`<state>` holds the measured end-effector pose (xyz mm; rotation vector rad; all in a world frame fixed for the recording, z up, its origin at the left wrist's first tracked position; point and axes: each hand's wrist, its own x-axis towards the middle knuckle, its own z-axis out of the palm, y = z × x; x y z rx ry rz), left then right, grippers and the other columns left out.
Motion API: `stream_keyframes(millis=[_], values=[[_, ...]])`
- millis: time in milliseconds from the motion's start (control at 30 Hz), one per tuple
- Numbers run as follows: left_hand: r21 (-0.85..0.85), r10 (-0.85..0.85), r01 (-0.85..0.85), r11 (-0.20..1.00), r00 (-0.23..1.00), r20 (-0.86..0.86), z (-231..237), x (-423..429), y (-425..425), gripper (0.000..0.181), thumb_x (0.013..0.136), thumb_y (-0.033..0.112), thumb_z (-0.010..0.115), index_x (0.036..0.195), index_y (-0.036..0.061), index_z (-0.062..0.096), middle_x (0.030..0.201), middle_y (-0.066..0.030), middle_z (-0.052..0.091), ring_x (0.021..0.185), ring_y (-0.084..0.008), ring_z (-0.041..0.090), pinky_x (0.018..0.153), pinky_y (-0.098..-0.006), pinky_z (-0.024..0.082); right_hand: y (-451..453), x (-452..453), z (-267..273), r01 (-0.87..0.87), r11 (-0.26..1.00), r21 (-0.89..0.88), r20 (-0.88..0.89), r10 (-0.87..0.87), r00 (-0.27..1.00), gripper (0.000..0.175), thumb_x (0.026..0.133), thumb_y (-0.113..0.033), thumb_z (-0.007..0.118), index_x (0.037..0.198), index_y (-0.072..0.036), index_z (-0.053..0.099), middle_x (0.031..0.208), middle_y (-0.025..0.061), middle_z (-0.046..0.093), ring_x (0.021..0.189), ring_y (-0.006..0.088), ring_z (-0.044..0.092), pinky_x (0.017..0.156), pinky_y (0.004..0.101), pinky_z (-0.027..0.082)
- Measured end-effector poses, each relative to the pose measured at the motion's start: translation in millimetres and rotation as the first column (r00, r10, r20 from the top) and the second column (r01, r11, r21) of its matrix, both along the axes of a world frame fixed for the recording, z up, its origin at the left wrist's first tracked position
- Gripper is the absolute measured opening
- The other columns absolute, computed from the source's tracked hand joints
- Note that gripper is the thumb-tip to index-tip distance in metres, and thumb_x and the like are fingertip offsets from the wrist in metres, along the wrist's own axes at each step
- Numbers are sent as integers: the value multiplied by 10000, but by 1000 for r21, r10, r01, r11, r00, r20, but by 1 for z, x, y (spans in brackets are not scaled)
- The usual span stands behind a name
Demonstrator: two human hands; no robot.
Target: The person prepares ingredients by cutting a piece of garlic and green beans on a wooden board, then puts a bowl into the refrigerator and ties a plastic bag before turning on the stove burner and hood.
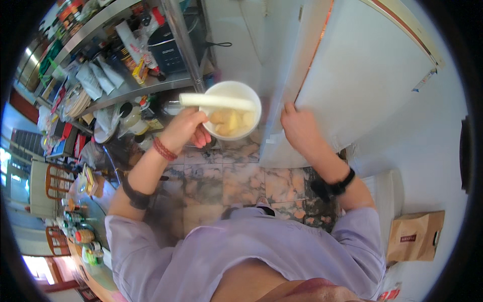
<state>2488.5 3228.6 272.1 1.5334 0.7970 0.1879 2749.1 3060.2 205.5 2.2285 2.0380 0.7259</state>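
Observation:
My left hand (190, 130) grips the near left rim of a white bowl (257, 117), thumb at the edge and fingers beneath. Pale yellow peeled chunks, perhaps potato, lie in the bowl (229, 121), and a thick white stick-like piece (215, 100) rests across it, one end jutting past the left rim. To the right, my right hand (300, 124) has its curled fingers at the edge of a tall white door (362, 83), beside an orange-lit seam. Its fingertips are partly hidden, so the exact hold is unclear.
A metal shelving rack (147, 88) with a black appliance (168, 49), jars and packets stands at the left. Behind it at lower left is a table (75, 260) with bottles and jars. A brown paper bag (415, 236) is at lower right, above a marble-patterned tile floor (243, 177).

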Motion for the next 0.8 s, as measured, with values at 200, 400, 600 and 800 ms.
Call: stream_keyframes(millis=[200, 400, 600, 800], values=[[50, -235, 237, 970, 971, -48, 36, 67, 18, 357, 920, 259, 500, 1041, -64, 590, 667, -103, 648, 482, -135, 601, 459, -234, 506, -183, -42, -19, -165, 984, -65, -679, 78, 730, 163, 839, -189, 720, 975, -102, 697, 961, 95, 656, 732, 279, 665, 619, 398, 524], [12, -470, 470, 882, 882, -35, 43, 168, -1, 344, 915, 304, 521, 952, -22, 627, 670, -101, 654, 477, -128, 594, 463, -225, 493, -313, -58, -89, 498, 848, -183, -718, -461, 521, 419, 787, -164, 789, 1144, -21, 621, 876, 140, 669, 648, 248, 669, 567, 355, 529], [-73, -461, 465, 882, 885, 60, 75, 281, -40, 322, 906, 299, 558, 993, -7, 614, 705, -106, 682, 465, -115, 604, 451, -224, 522, -410, -53, -174, 876, 307, -373, -928, -108, -357, 395, 857, -96, 721, 1192, 53, 574, 961, 134, 679, 742, 183, 668, 553, 280, 520], [25, -355, 359, 933, 907, 225, 113, 407, -18, 299, 938, 266, 537, 1026, -18, 566, 771, -90, 686, 547, -75, 639, 506, -195, 570, -509, -2, -218, 938, 75, -338, -941, -25, -337, 391, 835, -31, 696, 1200, 56, 587, 936, 113, 676, 717, 148, 630, 538, 269, 527]])
